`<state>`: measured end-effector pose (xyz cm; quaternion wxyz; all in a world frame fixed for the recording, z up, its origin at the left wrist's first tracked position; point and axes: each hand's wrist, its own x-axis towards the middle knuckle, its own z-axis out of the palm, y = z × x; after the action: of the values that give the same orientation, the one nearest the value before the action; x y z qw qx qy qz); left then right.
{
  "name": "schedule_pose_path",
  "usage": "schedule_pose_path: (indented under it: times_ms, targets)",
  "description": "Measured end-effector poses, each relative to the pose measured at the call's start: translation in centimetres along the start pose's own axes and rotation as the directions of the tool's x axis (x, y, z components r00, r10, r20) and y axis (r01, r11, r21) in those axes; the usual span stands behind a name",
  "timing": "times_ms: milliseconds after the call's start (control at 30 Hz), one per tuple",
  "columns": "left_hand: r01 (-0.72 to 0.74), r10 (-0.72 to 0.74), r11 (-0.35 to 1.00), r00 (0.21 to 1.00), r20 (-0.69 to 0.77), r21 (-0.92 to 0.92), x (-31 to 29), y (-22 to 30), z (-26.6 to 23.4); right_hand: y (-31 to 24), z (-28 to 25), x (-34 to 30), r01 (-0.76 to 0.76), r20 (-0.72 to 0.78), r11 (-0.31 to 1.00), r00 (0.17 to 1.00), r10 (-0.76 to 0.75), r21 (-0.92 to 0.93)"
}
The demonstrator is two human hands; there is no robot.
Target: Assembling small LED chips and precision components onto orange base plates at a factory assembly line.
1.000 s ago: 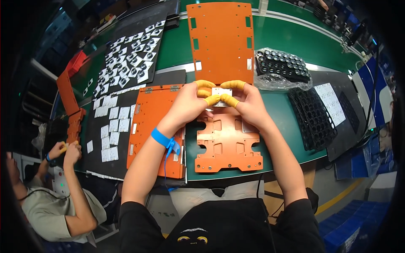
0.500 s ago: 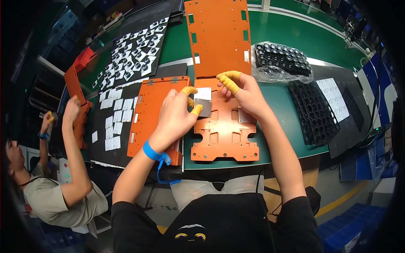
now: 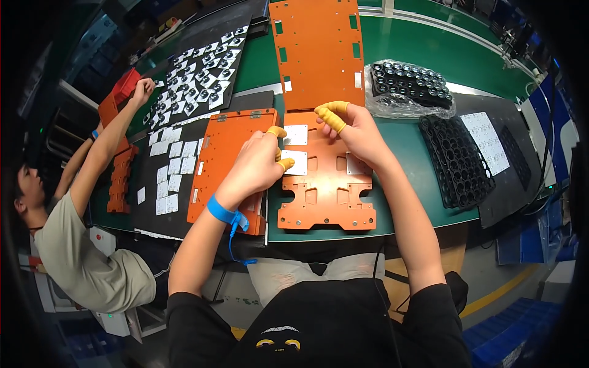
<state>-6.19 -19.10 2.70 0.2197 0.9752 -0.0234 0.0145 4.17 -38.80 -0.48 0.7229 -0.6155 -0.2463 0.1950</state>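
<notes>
Right now the person leans over a green bench (image 3: pixel 423 147) with both hands on a small orange plate (image 3: pixel 325 184) lying flat at the near edge. The left hand (image 3: pixel 257 165), yellow caps on its fingertips (image 3: pixel 285 164) and a blue strap (image 3: pixel 224 213) round the wrist, curls over the plate's left side; its finger and thumb pinch the edge of a grey square pad (image 3: pixel 294 162) sitting in a recess there. The right hand (image 3: pixel 359 138) rests on the far right part of the plate, fingers loosely bent and gripping nothing, its capped tips just beside another grey pad (image 3: pixel 296 135) at the far left corner. A third pad (image 3: pixel 356 163) lies on the plate's right side, partly under that hand.

Left of the plate sits a second orange plate (image 3: pixel 224 159), touching a black mat (image 3: pixel 162 178) dotted with loose grey pads. Beyond, a long orange panel (image 3: pixel 319 52) stretches away. To the right lie black trays (image 3: pixel 457 159), one bagged in clear plastic (image 3: pixel 408 86). Far left, another person's arm (image 3: pixel 107 144) reaches toward a stack of orange parts (image 3: pixel 119 92).
</notes>
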Motion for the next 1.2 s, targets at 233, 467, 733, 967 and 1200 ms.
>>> schedule_pose_path:
  times_ms: [233,467,733,967,1200]
  targets:
    - [0.126,-0.127,0.976,0.992,-0.008,0.176,-0.3,1.5,0.4,0.0,-0.3,0.1,0.004,-0.003,0.998,1.0,-0.004,-0.065]
    - [-0.063,0.104,0.916,0.991,-0.083,0.395,-1.4,0.9,1.3,0.1,0.2,0.2,-0.018,0.013,0.995,1.0,0.02,-0.101]
    - [0.057,0.153,0.896,0.891,-0.427,0.441,-2.8,-2.7,-2.8,0.4,-0.4,0.1,0.03,-0.106,0.999,0.994,-0.032,-0.029]
    - [0.543,-0.358,0.706,0.827,-0.433,0.454,-7.2,-12.1,-7.3,0.3,0.2,0.1,0.023,-0.108,0.997,0.994,-0.032,-0.078]
    - [0.462,-0.324,0.788,0.874,-0.363,0.407,-8.7,-16.5,-5.7,0.3,0.0,0.2,0.026,-0.155,0.994,0.987,-0.042,-0.106]
